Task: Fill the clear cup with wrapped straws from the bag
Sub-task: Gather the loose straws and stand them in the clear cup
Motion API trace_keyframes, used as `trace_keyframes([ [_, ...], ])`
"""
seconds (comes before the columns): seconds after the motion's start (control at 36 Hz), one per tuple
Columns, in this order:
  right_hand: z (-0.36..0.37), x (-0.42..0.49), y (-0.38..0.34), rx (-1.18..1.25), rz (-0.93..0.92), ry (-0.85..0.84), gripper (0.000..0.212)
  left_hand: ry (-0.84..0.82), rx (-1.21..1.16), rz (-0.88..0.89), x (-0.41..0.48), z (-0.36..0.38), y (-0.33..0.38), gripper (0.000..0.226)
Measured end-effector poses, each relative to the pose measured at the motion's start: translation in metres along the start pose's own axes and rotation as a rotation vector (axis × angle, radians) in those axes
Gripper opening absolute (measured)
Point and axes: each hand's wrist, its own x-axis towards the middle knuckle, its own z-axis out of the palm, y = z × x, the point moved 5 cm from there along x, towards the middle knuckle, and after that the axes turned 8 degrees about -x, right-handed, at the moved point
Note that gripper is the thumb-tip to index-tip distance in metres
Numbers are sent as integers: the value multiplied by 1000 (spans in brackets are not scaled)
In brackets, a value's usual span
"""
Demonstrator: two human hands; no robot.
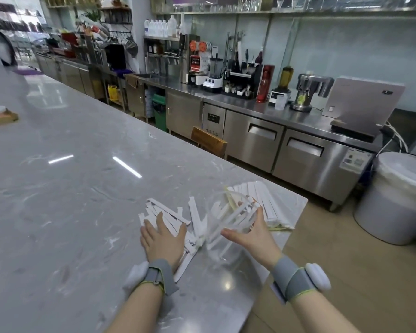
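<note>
You are in the filling step: some wrapped straws already stand in the clear cup (228, 212), and many loose straws (175, 219) lie spread near the right edge of the surface (70, 188). Your right hand (252, 234) holds the cup tilted, its grip clamped around the cup wall. Your left hand (162, 239) rests flat on the pile, fingers apart, holding nothing. Next you probably need to gather a bundle, align it, and slide it into the cup mouth.
</note>
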Motion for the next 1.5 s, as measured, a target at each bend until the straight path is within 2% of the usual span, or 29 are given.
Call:
trace_keyframes([
  [0.33,2,1,1,14,19,13,101,-100,-50,29,45,21,25,94],
  [0.47,3,1,4,28,24,7,98,-201,43,108,59,36,39,99],
  [0.69,3,3,8,46,22,4,95,-368,250,147,67,63,51,124],
  [0.89,4,4,6,45,33,-4,100,-408,427,156,64,73,55,104],
  [1.0,3,3,8,45,32,4,100,-466,349,123,70,61,60,111],
  [1.11,3,3,7,33,28,2,101,-384,305,30,69,45,57,117],
  [1.28,5,2,6,51,37,-2,100,-319,474,-28,62,35,60,115],
  [1.5,4,2,5,50,29,13,89,-293,621,-55,65,35,67,94],
])
